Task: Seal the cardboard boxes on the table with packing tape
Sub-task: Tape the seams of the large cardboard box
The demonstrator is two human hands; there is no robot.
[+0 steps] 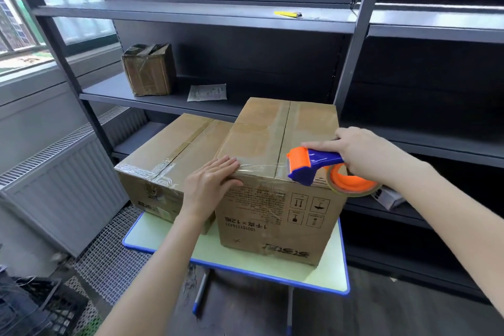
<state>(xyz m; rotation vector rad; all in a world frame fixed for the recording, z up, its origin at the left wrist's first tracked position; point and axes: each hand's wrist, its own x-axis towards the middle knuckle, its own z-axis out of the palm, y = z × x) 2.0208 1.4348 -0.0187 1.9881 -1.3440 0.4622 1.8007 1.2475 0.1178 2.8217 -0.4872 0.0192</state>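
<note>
Two cardboard boxes stand on a small pale table with a blue rim. The taller box on the right has its top flaps closed. A strip of clear tape runs along its near top edge. My left hand presses flat on that edge, over the tape's left end. My right hand grips the blue and orange tape dispenser, whose head sits on the box's near right top edge. The lower box to the left has tape across its top seam.
Dark metal shelving stands right behind the table. On it sit a small taped box, a paper slip and a yellow object. A radiator and a window are at the left. A black crate sits on the floor.
</note>
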